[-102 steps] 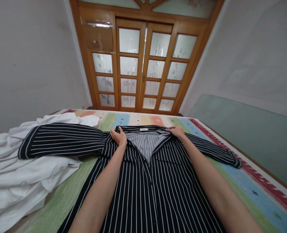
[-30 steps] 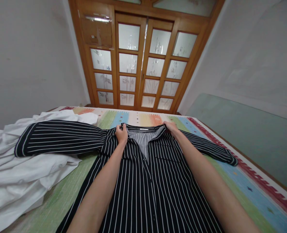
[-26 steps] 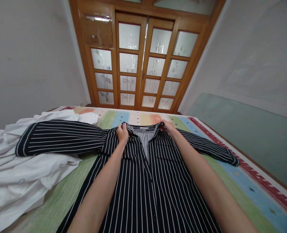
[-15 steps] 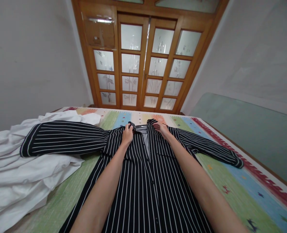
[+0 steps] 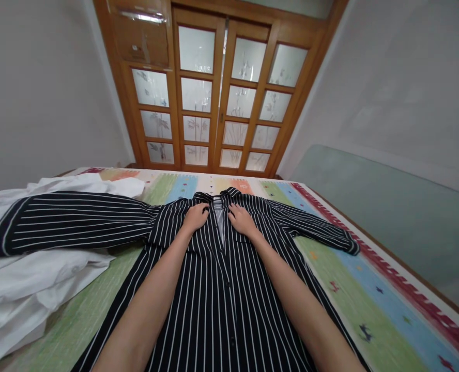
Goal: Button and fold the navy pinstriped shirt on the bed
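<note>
A black shirt with white stripes (image 5: 210, 289) lies face up, its collar (image 5: 229, 192) at the far end and its front parted at the neck. On the left front edge below the collar, my left hand (image 5: 196, 217) has its fingers curled, with the shirt cloth between thumb and fingers. My right hand (image 5: 242, 220) rests on the opposite front edge, fingers apart and laid on the cloth. The left sleeve (image 5: 78, 219) stretches out sideways over a white cloth; the right sleeve (image 5: 315, 223) angles toward the right edge.
Under the shirt is a colourful patterned bed cover (image 5: 341, 289). Crumpled white cloth (image 5: 31, 289) is heaped at the left. A pale green panel (image 5: 388, 206) stands along the right side. Wooden doors with glass panes (image 5: 198, 98) are beyond the far edge.
Both hands have come off the collar and moved nearer me, down to the front edges below it. The collar now lies lower and flatter. The view has shifted slightly right.
</note>
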A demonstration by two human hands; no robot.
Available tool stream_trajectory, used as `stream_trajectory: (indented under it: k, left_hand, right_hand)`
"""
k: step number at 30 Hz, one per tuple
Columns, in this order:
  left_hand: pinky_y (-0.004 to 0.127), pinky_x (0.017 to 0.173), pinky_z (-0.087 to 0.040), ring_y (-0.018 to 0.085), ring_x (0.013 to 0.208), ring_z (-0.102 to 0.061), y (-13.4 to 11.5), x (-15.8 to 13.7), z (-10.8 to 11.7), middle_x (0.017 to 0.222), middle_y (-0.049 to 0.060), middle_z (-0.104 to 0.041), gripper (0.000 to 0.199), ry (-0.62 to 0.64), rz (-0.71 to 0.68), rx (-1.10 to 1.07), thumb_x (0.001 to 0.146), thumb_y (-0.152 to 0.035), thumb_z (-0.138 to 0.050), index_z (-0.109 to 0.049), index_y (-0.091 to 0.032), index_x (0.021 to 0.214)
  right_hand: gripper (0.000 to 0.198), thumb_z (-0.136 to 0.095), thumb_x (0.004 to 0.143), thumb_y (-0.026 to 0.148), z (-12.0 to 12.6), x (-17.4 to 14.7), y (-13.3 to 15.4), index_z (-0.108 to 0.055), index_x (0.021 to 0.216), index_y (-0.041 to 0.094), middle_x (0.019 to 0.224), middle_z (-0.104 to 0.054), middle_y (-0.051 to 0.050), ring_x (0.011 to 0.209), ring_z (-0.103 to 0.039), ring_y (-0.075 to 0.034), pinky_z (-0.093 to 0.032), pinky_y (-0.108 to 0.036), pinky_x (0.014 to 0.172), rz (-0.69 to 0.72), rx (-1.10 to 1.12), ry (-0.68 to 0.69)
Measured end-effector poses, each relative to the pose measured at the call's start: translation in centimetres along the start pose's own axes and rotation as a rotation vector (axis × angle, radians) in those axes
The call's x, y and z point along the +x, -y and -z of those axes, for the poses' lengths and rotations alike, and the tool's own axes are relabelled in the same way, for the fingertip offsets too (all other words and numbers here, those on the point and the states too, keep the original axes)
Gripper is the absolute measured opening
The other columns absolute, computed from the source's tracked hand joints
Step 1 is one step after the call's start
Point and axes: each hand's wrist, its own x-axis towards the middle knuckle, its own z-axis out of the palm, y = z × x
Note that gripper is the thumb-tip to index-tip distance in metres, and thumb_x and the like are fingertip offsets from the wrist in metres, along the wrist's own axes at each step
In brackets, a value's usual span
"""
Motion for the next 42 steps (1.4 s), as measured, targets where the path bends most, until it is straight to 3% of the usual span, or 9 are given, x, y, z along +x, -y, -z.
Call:
stream_trajectory:
  k: [10,17,25,29,33,37,42]
  left_hand:
    - [0.041,0.108,-0.035,0.026,0.129,-0.047,-1.5,-0.8,-0.4,0.128,0.014,-0.060,0.032,0.048,-0.109,0.252,0.088,-0.018,-0.044,-0.060,-0.017,0.116]
    - [0.046,0.112,-0.026,0.028,0.138,-0.036,-2.2,-2.3,-0.2,0.143,0.015,-0.048,0.041,0.122,-0.126,0.324,0.091,-0.024,-0.042,-0.053,-0.015,0.130]
    - [0.047,0.114,-0.022,0.027,0.139,-0.035,-2.6,-3.5,-0.2,0.146,0.013,-0.045,0.046,0.147,-0.114,0.340,0.094,-0.034,-0.038,-0.049,-0.018,0.135]
    - [0.045,0.111,-0.026,0.027,0.134,-0.041,-2.7,-3.3,-0.1,0.140,0.013,-0.051,0.038,0.104,-0.110,0.339,0.095,-0.035,-0.040,-0.056,-0.018,0.126]
    - [0.041,0.101,-0.036,0.025,0.117,-0.053,-3.2,-2.6,-0.2,0.121,0.012,-0.063,0.033,0.034,-0.082,0.358,0.098,-0.036,-0.035,-0.060,-0.018,0.109]
    - [0.042,0.095,-0.039,0.028,0.110,-0.053,-3.7,-1.3,-0.6,0.111,0.014,-0.063,0.034,-0.035,-0.014,0.400,0.098,-0.035,-0.033,-0.061,-0.016,0.103]
    - [0.042,0.094,-0.038,0.030,0.112,-0.051,-3.7,0.7,-1.3,0.116,0.018,-0.059,0.033,-0.096,0.080,0.426,0.094,-0.023,-0.039,-0.055,-0.011,0.120]
  right_hand:
    - [0.049,-0.032,0.098,0.032,0.8,-3.3,1.0,-0.043,0.142,0.014,0.151,-0.037,-0.011,0.141,-0.030,-0.025,-0.022,-0.042,0.113,-0.035,-0.059,0.006]
    - [0.047,-0.034,0.096,0.031,0.8,-3.7,1.2,-0.048,0.139,0.013,0.148,-0.042,-0.011,0.138,-0.035,-0.025,-0.023,-0.040,0.112,-0.043,-0.065,-0.029]
    - [0.037,-0.036,0.097,0.032,1.2,-0.7,1.9,-0.060,0.120,0.014,0.120,-0.063,-0.014,0.112,-0.051,-0.026,-0.037,-0.037,0.095,-0.091,-0.115,-0.167]
    - [0.040,-0.038,0.097,0.042,0.7,1.8,2.4,-0.060,0.115,0.013,0.116,-0.064,-0.015,0.111,-0.053,-0.026,-0.038,-0.034,0.093,-0.123,-0.110,-0.209]
    - [0.047,-0.043,0.094,0.052,0.3,3.7,3.3,-0.061,0.111,0.011,0.112,-0.064,-0.019,0.105,-0.059,-0.027,-0.043,-0.033,0.086,-0.240,-0.100,-0.192]
    - [0.035,-0.044,0.094,0.040,0.1,4.5,3.8,-0.062,0.108,0.013,0.107,-0.067,-0.017,0.099,-0.065,-0.026,-0.046,-0.032,0.081,-0.308,-0.115,-0.147]
    - [0.032,-0.039,0.094,0.025,0.2,4.4,3.7,-0.063,0.114,0.017,0.111,-0.068,-0.015,0.099,-0.065,-0.026,-0.048,-0.031,0.079,-0.276,-0.116,-0.140]
